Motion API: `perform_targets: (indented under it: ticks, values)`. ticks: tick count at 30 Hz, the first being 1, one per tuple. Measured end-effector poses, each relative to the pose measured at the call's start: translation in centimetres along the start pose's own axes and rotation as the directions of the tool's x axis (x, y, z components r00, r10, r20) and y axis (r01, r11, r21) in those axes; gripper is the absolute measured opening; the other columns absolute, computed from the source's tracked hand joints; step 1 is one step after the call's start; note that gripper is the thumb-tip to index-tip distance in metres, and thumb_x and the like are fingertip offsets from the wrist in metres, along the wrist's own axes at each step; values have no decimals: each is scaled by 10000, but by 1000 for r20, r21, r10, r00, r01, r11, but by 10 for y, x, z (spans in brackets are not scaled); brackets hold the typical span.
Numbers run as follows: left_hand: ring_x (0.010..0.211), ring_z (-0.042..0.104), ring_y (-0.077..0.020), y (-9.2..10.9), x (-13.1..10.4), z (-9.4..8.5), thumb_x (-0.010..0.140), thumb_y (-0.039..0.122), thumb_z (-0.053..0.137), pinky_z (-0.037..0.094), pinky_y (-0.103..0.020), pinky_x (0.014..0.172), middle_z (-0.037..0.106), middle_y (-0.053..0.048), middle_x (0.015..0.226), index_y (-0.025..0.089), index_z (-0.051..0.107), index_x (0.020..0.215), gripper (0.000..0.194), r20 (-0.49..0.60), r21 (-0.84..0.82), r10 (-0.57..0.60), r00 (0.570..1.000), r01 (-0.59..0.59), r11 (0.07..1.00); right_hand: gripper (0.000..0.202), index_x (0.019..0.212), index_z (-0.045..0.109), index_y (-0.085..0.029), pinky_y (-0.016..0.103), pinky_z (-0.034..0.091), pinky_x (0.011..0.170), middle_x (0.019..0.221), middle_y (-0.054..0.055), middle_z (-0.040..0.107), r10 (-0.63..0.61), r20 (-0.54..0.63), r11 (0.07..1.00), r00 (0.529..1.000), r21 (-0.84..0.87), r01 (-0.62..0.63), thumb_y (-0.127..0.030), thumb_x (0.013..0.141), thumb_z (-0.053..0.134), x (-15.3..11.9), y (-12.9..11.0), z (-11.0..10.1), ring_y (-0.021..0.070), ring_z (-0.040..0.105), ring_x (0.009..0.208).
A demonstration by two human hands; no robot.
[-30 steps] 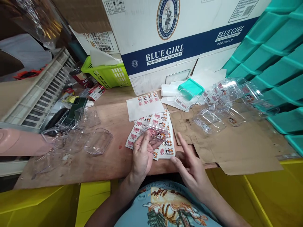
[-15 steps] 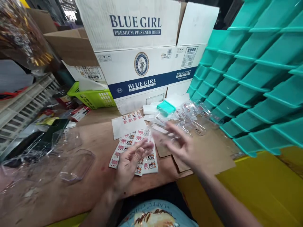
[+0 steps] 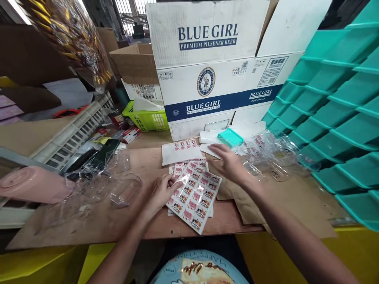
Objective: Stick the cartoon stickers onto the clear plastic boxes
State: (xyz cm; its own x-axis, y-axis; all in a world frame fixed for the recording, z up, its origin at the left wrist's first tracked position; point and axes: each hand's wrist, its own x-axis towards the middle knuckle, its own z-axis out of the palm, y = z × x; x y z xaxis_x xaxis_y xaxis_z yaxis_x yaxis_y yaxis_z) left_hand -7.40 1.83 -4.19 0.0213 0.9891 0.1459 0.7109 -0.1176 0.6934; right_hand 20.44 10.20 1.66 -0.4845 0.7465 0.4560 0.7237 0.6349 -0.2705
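My left hand (image 3: 166, 190) pinches the left edge of a glossy sticker sheet (image 3: 197, 193) with pink and cat-like pictures, which lies tilted over other sheets. My right hand (image 3: 226, 159) hovers to the right of the sheets, fingers spread and a little blurred, with nothing seen in it. Behind them lies a white sheet (image 3: 180, 156) with a row of stickers along its top. Clear plastic cases with stickers (image 3: 278, 171) lie to the right, and a clear case (image 3: 126, 191) without stickers sits to the left.
A large white carton (image 3: 189, 59) stands at the back, with a green basket (image 3: 151, 120) at its left. Turquoise trays (image 3: 340, 130) are stacked on the right. A turquoise lid (image 3: 231, 137) lies before the carton. A pink cup (image 3: 35, 184) lies at far left.
The view has turned left. The hands have moved apart; the left now grips a sticker sheet that lies at a new angle over the others. The clear item between the hands is gone from there.
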Motion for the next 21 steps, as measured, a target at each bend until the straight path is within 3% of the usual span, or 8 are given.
perform_targets:
  ticks: [2,4,8,10,13,16,19,21]
  values:
    - [740,601,-179,0,6,-7,808,461,673,459,-275,695,648,-38,797,183,671,794,279,-57,5,8,998,-7,1000,502,1368,532,-141,463,460,988,1388,192,543,-43,198,998,979,-44,53,-365,923,592,30,-15,34,310,517,1257]
    - [748,603,-182,-6,15,-14,779,445,706,474,-290,715,652,-47,814,187,684,804,260,-101,-70,-18,995,11,998,390,1211,636,-98,444,469,923,1221,211,648,-72,294,992,953,-77,99,-297,875,648,55,-15,59,315,600,1118]
    - [973,629,-224,-20,33,-25,746,438,745,505,-316,823,673,-104,1042,182,684,1011,373,-224,-295,-144,964,74,953,171,858,695,-89,390,447,838,835,159,707,-153,301,979,941,-86,187,-169,906,551,77,-8,70,245,644,821]
    - [1101,611,-226,-20,41,-30,775,465,727,499,-315,898,655,-123,1184,187,632,1161,486,-227,-528,-295,928,137,838,234,959,683,-93,409,427,884,935,164,704,-202,264,970,943,-82,231,-172,959,463,66,-14,62,248,630,894]
    - [1043,659,-220,-13,49,-37,768,462,747,519,-321,901,697,-121,1167,172,650,1168,503,22,-831,-402,915,241,501,295,1157,638,-140,499,374,1010,1113,147,680,-323,194,937,926,-69,341,-181,1001,391,33,-31,46,263,595,1038]
    - [851,700,-200,-2,50,-36,621,284,874,553,-299,800,755,-110,1006,117,721,1004,444,198,-904,-412,890,328,275,310,1264,594,-197,587,334,1086,1227,124,650,-451,84,892,889,15,451,-196,988,454,6,-42,35,284,565,1160]
    - [766,699,-166,13,39,-29,552,197,901,548,-256,752,772,-77,902,109,742,914,405,219,-917,-420,881,333,220,502,1426,466,-247,596,387,1080,1450,139,495,-190,-90,958,978,200,205,-340,945,572,7,-39,25,326,449,1335]
    - [765,700,-158,23,29,-26,567,208,899,542,-243,747,774,-65,892,121,748,905,380,242,-914,-367,898,337,225,666,1493,379,-284,571,418,1070,1508,135,435,84,-54,919,995,389,-57,-439,897,631,22,-32,16,336,412,1374]
